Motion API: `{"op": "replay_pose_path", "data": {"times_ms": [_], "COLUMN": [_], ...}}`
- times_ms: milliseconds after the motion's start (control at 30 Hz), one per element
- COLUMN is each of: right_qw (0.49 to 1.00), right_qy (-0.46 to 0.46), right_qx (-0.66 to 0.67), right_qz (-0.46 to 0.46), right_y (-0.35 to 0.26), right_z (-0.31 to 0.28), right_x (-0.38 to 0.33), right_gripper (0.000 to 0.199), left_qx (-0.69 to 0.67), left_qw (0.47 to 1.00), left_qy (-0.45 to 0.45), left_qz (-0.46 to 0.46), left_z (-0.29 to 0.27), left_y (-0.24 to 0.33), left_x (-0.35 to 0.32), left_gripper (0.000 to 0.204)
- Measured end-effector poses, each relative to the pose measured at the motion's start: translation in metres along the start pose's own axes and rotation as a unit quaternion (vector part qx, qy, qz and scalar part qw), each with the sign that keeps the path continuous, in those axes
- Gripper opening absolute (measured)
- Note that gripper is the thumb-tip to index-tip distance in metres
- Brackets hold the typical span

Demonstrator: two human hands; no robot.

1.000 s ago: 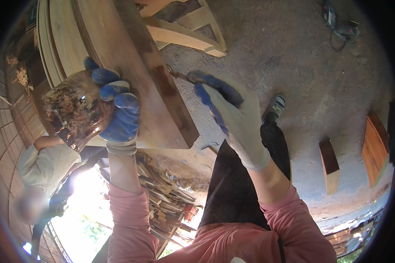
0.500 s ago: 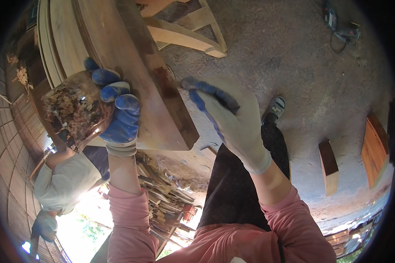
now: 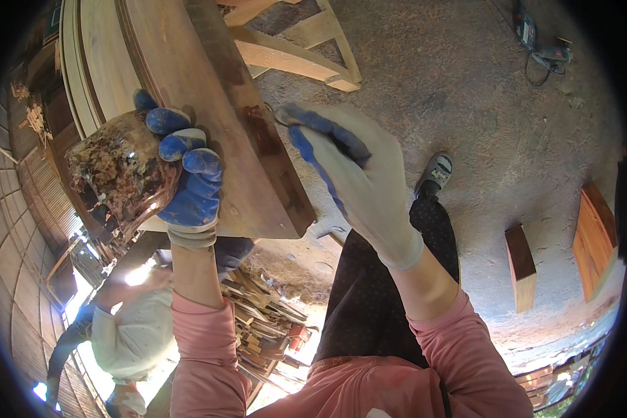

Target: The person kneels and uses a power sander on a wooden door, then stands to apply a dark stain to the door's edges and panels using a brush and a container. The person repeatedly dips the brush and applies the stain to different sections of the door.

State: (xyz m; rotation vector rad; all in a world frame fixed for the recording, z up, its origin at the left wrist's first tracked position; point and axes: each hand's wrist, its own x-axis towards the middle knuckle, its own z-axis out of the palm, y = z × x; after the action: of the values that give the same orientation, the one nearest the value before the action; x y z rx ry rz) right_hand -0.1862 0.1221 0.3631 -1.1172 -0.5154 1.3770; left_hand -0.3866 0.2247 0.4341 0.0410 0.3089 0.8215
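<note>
Against the wooden board (image 3: 188, 90), left hand (image 3: 184, 184) in a blue-coated glove is clamped round a stained jar (image 3: 122, 171) at the board's left edge; right hand (image 3: 355, 174), gloved, fingers curled with blue tips touching the board's dark edge, anything held hidden; another person (image 3: 129, 334) crouches below left

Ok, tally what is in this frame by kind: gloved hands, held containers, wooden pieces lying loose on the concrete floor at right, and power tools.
Gloved hands: 2 (left hand, right hand)
Stained brown pot, held: 1
Loose reddish-brown wooden blocks on the floor: 2
Corded power tool: 1
Total: 6
</note>
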Motion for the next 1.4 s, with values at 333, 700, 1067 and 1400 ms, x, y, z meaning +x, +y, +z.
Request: {"op": "replay_pose_path", "data": {"times_ms": [333,700,1067,1400], "right_qw": [0.989,0.998,0.998,0.982], "right_qy": [-0.072,0.016,-0.021,-0.013], "right_qx": [-0.125,0.009,0.012,-0.093], "right_qz": [-0.042,-0.055,0.056,-0.164], "right_y": [0.003,0.013,0.009,0.033], "right_z": [-0.009,0.001,-0.014,0.001], "right_x": [-0.032,-0.002,-0.021,-0.004], "right_gripper": [0.025,0.024,0.027,0.029], "left_qx": [0.044,0.042,0.061,0.056], "left_qw": [0.999,0.999,0.998,0.998], "left_qy": [-0.020,-0.005,-0.003,-0.002], "left_qz": [-0.013,-0.014,-0.002,-0.023], "left_z": [0.001,0.005,0.005,0.006], "left_y": [0.001,0.000,0.001,0.005], "left_x": [0.001,-0.001,-0.001,-0.001], "left_gripper": [0.045,0.045,0.044,0.046]}}
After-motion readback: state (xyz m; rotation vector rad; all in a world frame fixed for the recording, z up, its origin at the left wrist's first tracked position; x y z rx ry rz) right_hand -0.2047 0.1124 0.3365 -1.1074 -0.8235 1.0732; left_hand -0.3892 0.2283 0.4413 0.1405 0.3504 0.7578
